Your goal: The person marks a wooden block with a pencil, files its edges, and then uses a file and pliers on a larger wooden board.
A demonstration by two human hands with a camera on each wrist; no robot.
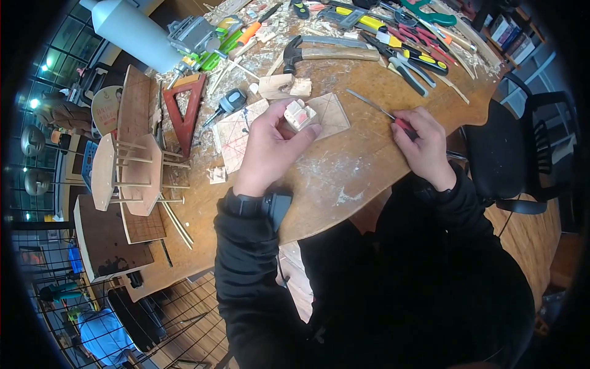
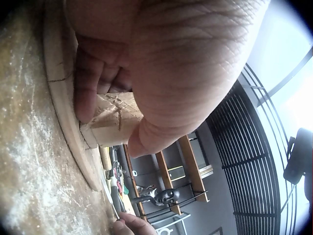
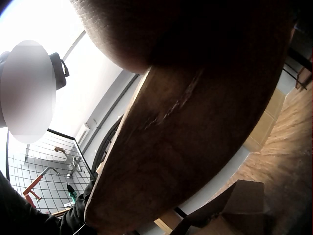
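Your left hand (image 1: 273, 142) pinches a small notched wooden block (image 1: 300, 115) between thumb and fingers, over the near-left part of a square board (image 1: 335, 117) that lies on the surface (image 1: 319, 197); whether the block touches that board, you cannot tell from here. Your right hand (image 1: 424, 144), closer to the surface's right edge, has its fingers curled round the red handle of a slim-bladed tool (image 1: 370, 104).

What matters most is the gap between tool and block. The block lies left of your right hand, well apart from it. The tool's long axis slants from your right hand toward the far-left corner of the surface, so its line passes the block on the far side. The tip stops just beside the square board's right edge, apart from the block.

The block bears a reddish mark, with no legible letters. A rounded sign (image 1: 106, 111) past the surface's left edge carries brown lettering too blurred to read, and you see no brand clearly on the tools.
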